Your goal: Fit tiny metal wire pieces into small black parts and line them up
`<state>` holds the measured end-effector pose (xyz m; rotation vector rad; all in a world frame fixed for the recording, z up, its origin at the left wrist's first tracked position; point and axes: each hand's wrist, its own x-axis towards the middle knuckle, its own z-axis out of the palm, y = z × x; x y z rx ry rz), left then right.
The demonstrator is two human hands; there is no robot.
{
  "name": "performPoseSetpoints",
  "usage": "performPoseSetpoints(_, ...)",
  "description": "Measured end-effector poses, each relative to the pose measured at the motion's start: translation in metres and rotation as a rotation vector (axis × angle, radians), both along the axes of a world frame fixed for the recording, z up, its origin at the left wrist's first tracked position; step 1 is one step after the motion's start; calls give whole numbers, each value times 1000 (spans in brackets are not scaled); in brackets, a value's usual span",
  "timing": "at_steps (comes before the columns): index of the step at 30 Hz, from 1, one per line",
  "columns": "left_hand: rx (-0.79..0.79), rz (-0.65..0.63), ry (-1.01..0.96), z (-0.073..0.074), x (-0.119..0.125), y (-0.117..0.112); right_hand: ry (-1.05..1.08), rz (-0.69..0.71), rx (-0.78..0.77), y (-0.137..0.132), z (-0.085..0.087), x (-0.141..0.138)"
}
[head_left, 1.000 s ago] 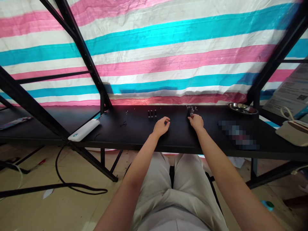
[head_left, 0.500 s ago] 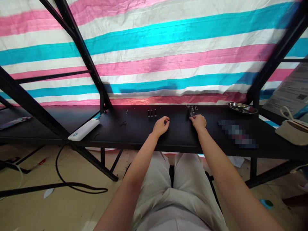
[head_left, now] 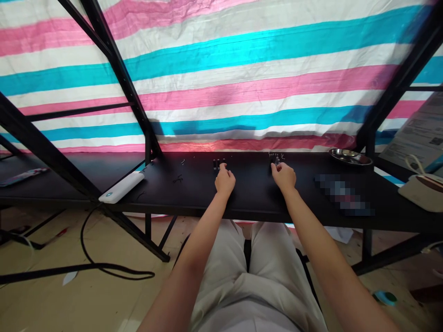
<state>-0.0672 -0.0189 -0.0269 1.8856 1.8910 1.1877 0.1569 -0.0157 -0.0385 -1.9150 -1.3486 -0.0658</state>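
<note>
My left hand (head_left: 225, 180) reaches over a short row of small dark sticks with pale ends (head_left: 214, 164). Its forefinger is stretched out at the rightmost stick, which it partly covers; whether the fingertips grip it cannot be made out. Farther right, my right hand (head_left: 284, 177) has its thumb and fingers pinched together at the near side of a cluster of small dark and grey pieces (head_left: 276, 159). Whatever is between those fingertips is too small and hidden to name. Tiny pale curled bits (head_left: 283, 156) lie around the cluster.
A shiny metal dish (head_left: 351, 157) stands at the back right of the black table (head_left: 256, 198), behind a blurred flat object (head_left: 342, 194). Thin dark pieces (head_left: 178, 178) lie to the left. A white power strip (head_left: 122, 187) rests beside the black frame (head_left: 136, 110). A beige pouch (head_left: 422, 191) is far right.
My left hand has moved forward and slightly left, onto the row of sticks, its forefinger now extended. My right hand has stayed by the cluster, shifting only slightly.
</note>
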Motion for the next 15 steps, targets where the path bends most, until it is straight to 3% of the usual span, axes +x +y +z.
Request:
performPoseSetpoints(3,-51,97,-58,8,-3,0,-75,220,206,-2,-1,-12)
performPoseSetpoints(7,-131,55,-16,15,-6,4,-151,455,242,-3,-4,-23)
performPoseSetpoints(15,-148,-48,156,21,-9,28,-210,511,127,-2,-7,-28)
